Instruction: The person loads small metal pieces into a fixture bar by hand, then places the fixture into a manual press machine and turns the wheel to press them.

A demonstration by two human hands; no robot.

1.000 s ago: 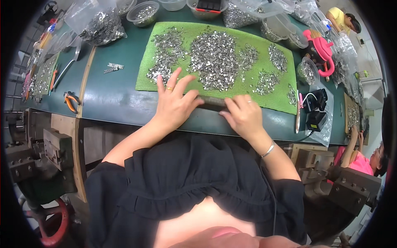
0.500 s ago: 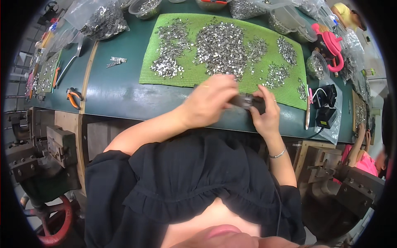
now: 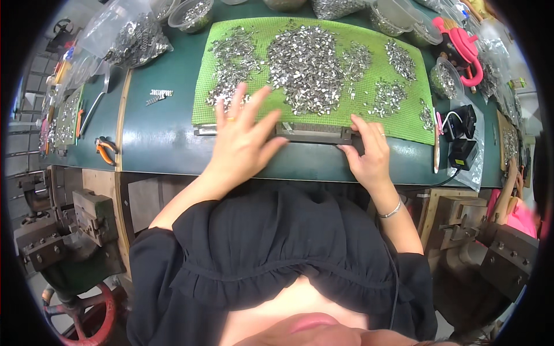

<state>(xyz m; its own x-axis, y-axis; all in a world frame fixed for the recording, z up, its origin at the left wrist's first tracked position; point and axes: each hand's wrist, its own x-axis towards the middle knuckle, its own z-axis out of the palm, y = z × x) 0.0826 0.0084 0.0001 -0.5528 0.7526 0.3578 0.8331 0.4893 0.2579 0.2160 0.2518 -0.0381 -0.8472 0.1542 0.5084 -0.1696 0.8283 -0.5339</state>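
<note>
A long grey metal bar (image 3: pixel 317 132) like a narrow jig lies along the front edge of the green mat (image 3: pixel 404 124). My right hand (image 3: pixel 372 151) grips its right end between thumb and forefinger. Fingers spread, my left hand (image 3: pixel 239 144) passes over the bar's left part and holds nothing that I can see. Its fingertips reach the lower left pile of small metal pieces (image 3: pixel 222 92), partly hiding it. In the mat's middle sits the largest heap of short metal pieces (image 3: pixel 306 69). Smaller piles, such as one of shiny bits (image 3: pixel 388 98), lie to the right.
Orange-handled pliers (image 3: pixel 105 151) and small metal strips (image 3: pixel 158 96) lie left. Bags and tubs of parts (image 3: pixel 192 16) line the back. A pink-lidded jug (image 3: pixel 461 49) and black adapters (image 3: pixel 461 153) stand right. Bench vises (image 3: pixel 95 216) flank me; a person (image 3: pixel 519 216) works far right.
The bar, held up between both hands before, now lies along the mat's front edge. My left hand has moved left and spread its fingers; my right hand stays at the bar's right end.
</note>
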